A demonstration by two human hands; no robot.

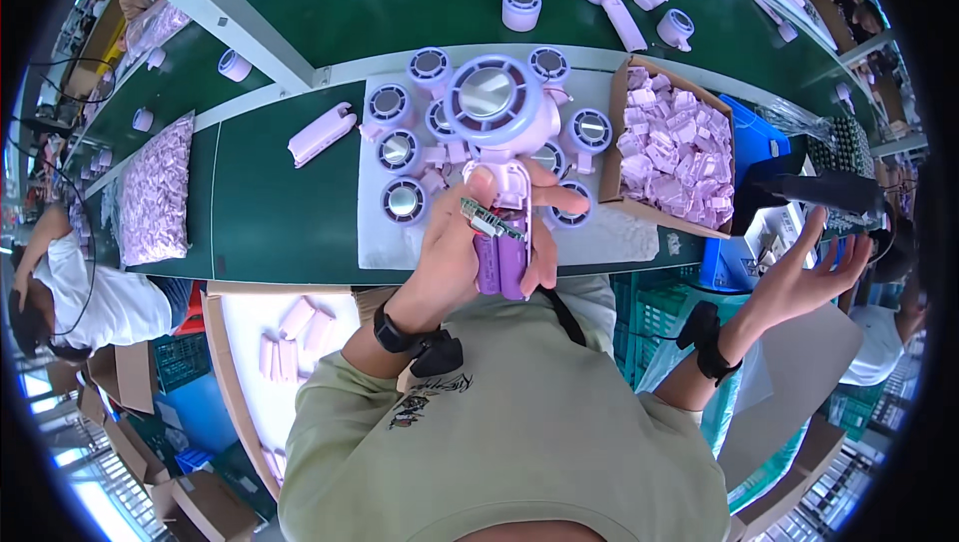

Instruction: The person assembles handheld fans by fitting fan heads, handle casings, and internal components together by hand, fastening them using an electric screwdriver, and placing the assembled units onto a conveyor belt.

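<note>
The green workbench (270, 202) bears a cardboard box (612, 137) with a heap of lilac plastic parts (674, 147). Over its near edge, the lilac handheld fan (511, 179) is gripped in the left hand (450, 247); the right hand (799, 287) spreads open just below a dark elongated tool (829, 192), contact unclear. The fan's round head (489, 92) appears fitted, but its handle looks unfinished: purple battery cells (501, 267) and a tilted circuit board (489, 220) lie uncovered.

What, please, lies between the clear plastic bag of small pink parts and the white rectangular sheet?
In the head view, a curved pink plastic handle shell lies there on the green tabletop.
</note>
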